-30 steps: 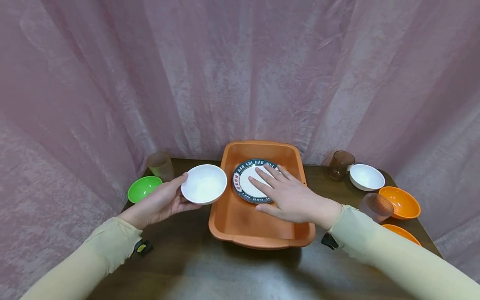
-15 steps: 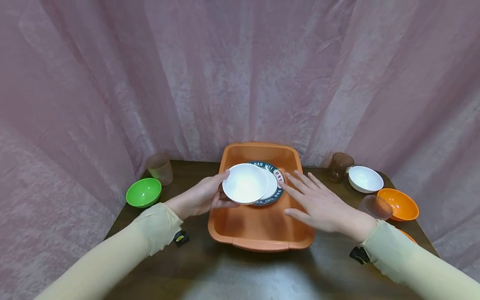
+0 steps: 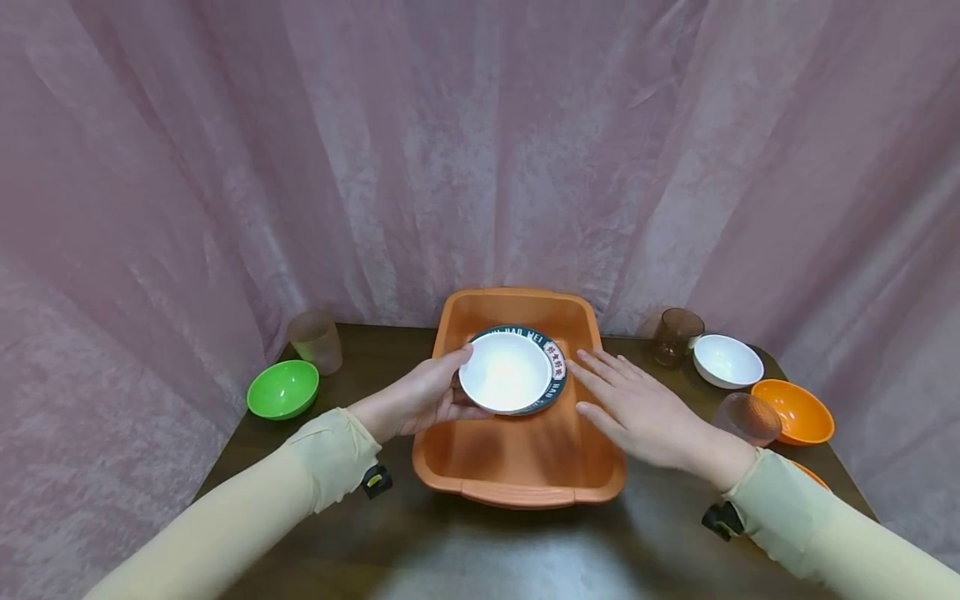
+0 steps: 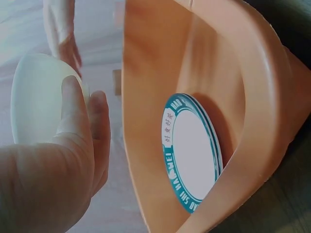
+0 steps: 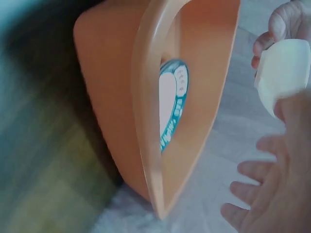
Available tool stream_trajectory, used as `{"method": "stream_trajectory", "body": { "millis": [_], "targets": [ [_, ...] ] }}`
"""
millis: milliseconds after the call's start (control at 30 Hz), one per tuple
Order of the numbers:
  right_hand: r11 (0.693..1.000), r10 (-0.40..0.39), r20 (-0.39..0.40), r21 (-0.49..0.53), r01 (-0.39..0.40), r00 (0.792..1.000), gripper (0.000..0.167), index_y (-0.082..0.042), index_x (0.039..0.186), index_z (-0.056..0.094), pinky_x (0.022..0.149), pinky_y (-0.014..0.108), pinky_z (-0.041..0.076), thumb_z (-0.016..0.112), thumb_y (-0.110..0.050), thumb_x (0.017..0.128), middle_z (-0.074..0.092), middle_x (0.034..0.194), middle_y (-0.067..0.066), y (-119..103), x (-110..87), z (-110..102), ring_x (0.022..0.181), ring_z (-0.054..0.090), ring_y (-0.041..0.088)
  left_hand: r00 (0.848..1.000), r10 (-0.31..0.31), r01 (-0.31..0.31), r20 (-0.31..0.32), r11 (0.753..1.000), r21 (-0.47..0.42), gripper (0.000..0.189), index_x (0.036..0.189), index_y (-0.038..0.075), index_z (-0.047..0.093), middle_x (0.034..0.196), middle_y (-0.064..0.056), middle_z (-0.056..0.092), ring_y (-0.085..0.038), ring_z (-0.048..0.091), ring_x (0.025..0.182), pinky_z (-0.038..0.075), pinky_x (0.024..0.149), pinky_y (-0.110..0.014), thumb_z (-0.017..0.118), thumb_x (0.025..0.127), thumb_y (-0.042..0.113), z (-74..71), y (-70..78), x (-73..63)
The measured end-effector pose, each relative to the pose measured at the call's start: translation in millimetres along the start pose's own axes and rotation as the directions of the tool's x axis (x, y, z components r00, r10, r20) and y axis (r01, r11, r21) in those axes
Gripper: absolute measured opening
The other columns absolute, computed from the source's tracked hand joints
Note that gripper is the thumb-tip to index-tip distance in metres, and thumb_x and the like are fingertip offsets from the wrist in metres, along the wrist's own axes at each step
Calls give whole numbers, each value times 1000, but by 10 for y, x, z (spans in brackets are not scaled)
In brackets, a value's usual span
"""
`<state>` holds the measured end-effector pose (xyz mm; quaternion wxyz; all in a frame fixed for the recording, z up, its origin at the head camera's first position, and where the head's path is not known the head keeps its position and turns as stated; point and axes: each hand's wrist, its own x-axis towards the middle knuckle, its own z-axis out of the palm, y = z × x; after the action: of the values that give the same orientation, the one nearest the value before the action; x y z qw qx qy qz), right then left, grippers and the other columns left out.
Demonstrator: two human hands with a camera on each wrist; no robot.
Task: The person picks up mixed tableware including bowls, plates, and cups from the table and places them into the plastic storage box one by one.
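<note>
My left hand (image 3: 431,393) grips the left side of a white bowl (image 3: 507,373), thumb at the rim and fingers beneath. The bowl hangs over the orange basin (image 3: 517,483), overlapping the plate (image 3: 556,367) inside it in the head view. In the left wrist view the plate (image 4: 194,150) shows whole, white with a dark green lettered rim, lying on the basin's floor, with the held bowl (image 4: 39,102) well above. My right hand (image 3: 648,412), fingers extended and spread, hovers over the basin's right edge, holding nothing.
On the left stand a green bowl (image 3: 282,390) and a frosted cup (image 3: 316,342). At right are a brown cup (image 3: 677,337), another white bowl (image 3: 727,362), an orange bowl (image 3: 795,412) and a clear tumbler (image 3: 747,418). A second orange rim (image 3: 812,475) peeks from behind the right sleeve.
My left hand has carried the white bowl rightward from beside the basin to above the plate. My right hand has drawn back to the right, off the plate.
</note>
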<state>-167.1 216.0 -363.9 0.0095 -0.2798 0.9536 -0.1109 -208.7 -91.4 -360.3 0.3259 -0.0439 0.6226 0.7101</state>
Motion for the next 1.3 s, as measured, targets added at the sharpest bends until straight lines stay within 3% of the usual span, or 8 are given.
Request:
{"method": "stream_trajectory", "body": {
  "millis": [67, 133, 200, 333, 433, 500, 767, 1300],
  "targets": [
    [980, 73, 3, 185, -72, 997, 61, -19, 159, 35, 122, 56, 28, 35, -52, 108, 36, 164, 6, -38, 28, 2, 152, 32, 33, 1000, -6, 6, -3, 1000, 1, 56, 155, 12, 32, 141, -21, 54, -25, 70, 102, 58, 93, -47, 36, 110, 45, 4, -8, -1],
    [893, 149, 45, 422, -154, 988, 59, -16, 157, 39, 120, 56, 32, 35, -49, 109, 41, 161, 8, -81, 67, 0, 149, 38, 33, 1000, -9, 9, -2, 1000, 2, 57, 155, 12, 31, 141, -22, 54, -26, 70, 104, 58, 94, -47, 36, 110, 46, 9, -14, 0],
    [731, 192, 114, 646, -219, 975, 59, -10, 156, 38, 118, 54, 37, 35, -47, 110, 43, 159, 13, -134, 118, -8, 146, 43, 36, 1000, -14, 14, -4, 1000, 1, 58, 155, 12, 31, 142, -21, 53, -26, 69, 105, 57, 94, -48, 37, 109, 46, 17, -16, 7],
    [323, 212, 269, 888, -327, 940, 64, -1, 158, 27, 111, 45, 47, 35, -43, 110, 37, 158, 25, -260, 226, -7, 141, 48, 41, 1000, -24, 24, -18, 1000, 3, 57, 154, 12, 33, 141, -20, 55, -27, 68, 106, 57, 95, -48, 37, 109, 46, 37, -19, 19],
    [132, 230, 335, 919, -371, 914, 66, -2, 157, 25, 107, 42, 51, 37, -46, 109, 39, 157, 26, -347, 296, 9, 134, 55, 36, 999, -30, 30, -20, 1000, 6, 56, 154, 13, 34, 141, -20, 55, -27, 68, 106, 57, 96, -47, 36, 109, 47, 52, -20, 20],
    [64, 235, 357, 923, -381, 904, 67, -4, 157, 26, 108, 44, 50, 39, -48, 108, 41, 155, 26, -384, 338, 21, 127, 61, 31, 999, -30, 30, -15, 1000, 5, 56, 154, 12, 33, 141, -20, 55, -27, 68, 107, 57, 96, -47, 36, 109, 47, 62, -21, 19],
    [-21, 203, 376, 925, -380, 904, 65, -5, 156, 28, 112, 49, 46, 36, -49, 109, 52, 147, 18, -432, 417, 32, 114, 67, 22, 1000, -29, 29, -9, 1000, 6, 57, 154, 12, 34, 141, -20, 55, -27, 67, 107, 58, 94, -45, 36, 109, 47, 68, -20, 17],
    [-19, 205, 401, 914, -406, 893, 54, -2, 156, 26, 104, 46, 52, 27, -34, 112, 52, 146, 24, -463, 455, 37, 111, 69, 22, 999, -44, 44, -4, 999, 9, 57, 154, 14, 29, 133, -20, 58, -26, 69, 103, 57, 96, -47, 37, 109, 48, 79, -11, 37]
  ]
}}
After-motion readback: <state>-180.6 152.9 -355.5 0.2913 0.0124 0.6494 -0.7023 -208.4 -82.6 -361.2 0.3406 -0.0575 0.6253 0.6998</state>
